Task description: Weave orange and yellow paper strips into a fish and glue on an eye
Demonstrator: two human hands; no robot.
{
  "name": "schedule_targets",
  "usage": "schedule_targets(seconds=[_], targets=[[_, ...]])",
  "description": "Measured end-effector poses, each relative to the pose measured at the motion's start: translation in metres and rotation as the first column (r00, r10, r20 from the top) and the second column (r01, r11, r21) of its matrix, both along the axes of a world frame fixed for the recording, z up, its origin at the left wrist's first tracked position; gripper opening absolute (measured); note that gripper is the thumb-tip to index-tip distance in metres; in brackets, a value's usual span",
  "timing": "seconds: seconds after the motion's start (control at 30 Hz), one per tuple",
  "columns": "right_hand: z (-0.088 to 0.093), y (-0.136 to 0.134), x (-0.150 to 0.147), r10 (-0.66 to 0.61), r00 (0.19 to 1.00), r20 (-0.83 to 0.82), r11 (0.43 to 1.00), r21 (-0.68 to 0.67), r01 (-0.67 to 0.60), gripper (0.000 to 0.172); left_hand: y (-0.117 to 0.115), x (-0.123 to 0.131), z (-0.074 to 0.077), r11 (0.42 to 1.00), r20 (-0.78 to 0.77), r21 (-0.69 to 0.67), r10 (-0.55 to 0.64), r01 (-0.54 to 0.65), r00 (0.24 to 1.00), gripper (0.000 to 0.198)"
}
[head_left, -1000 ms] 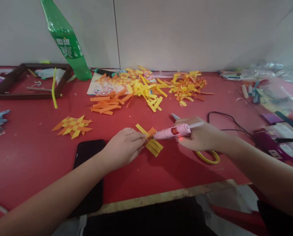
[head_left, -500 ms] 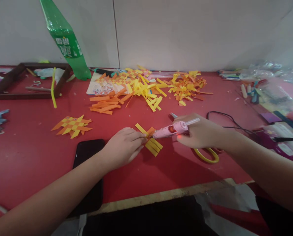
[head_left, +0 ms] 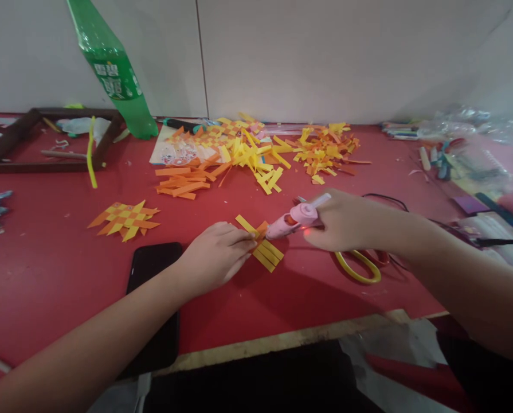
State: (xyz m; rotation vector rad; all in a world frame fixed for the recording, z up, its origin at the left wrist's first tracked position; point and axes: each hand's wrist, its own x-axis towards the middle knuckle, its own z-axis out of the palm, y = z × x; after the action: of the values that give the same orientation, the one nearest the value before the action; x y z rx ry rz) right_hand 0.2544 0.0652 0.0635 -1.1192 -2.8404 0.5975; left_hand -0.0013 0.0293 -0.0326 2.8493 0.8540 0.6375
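My right hand (head_left: 340, 221) is wrapped round a pink hot glue gun (head_left: 291, 221), with a glue stick poking out of its back end and a red light glowing near the grip. Its nozzle points down at small woven paper strips (head_left: 269, 255), yellow and orange, on the table. My left hand (head_left: 222, 252) pinches the left side of these strips with its fingertips. Whether the nozzle touches the paper I cannot tell. Partly under my right hand lie scissors with a yellow handle (head_left: 359, 268).
A finished woven paper fish (head_left: 126, 220) and a black phone (head_left: 155, 310) lie at the left. Piles of orange strips (head_left: 183, 180) and yellow strips (head_left: 256, 155) sit behind. A green bottle (head_left: 118, 80) stands beside a brown frame (head_left: 36, 167). A black cord (head_left: 387, 199) runs at the right.
My right hand has tilted the glue gun more steeply, its back end swinging left and up, with the nozzle staying near the strips. My left hand keeps its pinch.
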Motion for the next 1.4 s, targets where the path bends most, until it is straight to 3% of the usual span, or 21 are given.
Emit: schedule_targets(seconds=[0.1,0.2,0.33,0.43,0.57,0.77,0.87,1.03,1.17,1.4], targets=[[0.007,0.001,-0.011,0.028,0.989,0.148,1.0,-0.008,-0.027,0.025,0.0,0.0,0.0,1.0,0.018,0.009,0.003,-0.003,1.0,0.026],[0.015,0.002,-0.018,-0.033,0.952,0.306,0.998,0.062,0.015,0.01,0.0,0.0,0.0,1.0,0.02,0.016,-0.003,0.002,1.0,0.026],[0.018,0.012,-0.006,-0.209,0.891,0.404,0.952,0.292,0.09,0.019,0.001,-0.001,-0.002,1.0,-0.004,0.005,-0.016,0.016,1.0,0.026],[0.007,0.026,0.017,-0.261,0.883,0.39,0.907,0.412,0.086,0.018,0.0,-0.001,-0.002,1.0,0.005,-0.013,-0.019,0.019,1.0,0.024],[-0.023,0.034,0.04,-0.209,0.875,0.436,0.933,0.358,0.044,0.004,0.0,-0.002,-0.001,1.0,0.025,0.005,-0.028,0.028,0.999,0.024],[-0.056,0.028,0.046,-0.206,0.893,0.4,0.921,0.387,0.039,0.034,-0.002,0.0,0.003,1.0,0.015,0.019,0.005,-0.005,1.0,0.025],[-0.056,0.03,0.044,-0.189,0.906,0.379,0.919,0.392,0.027,0.041,-0.003,0.001,0.004,1.0,0.005,0.025,0.011,-0.011,1.0,0.026],[-0.047,0.036,0.035,-0.191,0.916,0.352,0.913,0.406,0.034,0.035,-0.002,0.001,0.003,1.0,-0.01,0.001,0.009,-0.009,1.0,0.027],[-0.044,0.037,0.029,-0.187,0.916,0.354,0.927,0.372,0.046,0.031,-0.002,0.0,0.001,1.0,-0.007,-0.012,0.004,-0.004,1.0,0.026],[-0.044,0.034,0.038,-0.188,0.916,0.354,0.953,0.292,0.083,0.039,-0.001,-0.001,0.001,1.0,-0.012,-0.025,-0.001,0.0,1.0,0.024]])
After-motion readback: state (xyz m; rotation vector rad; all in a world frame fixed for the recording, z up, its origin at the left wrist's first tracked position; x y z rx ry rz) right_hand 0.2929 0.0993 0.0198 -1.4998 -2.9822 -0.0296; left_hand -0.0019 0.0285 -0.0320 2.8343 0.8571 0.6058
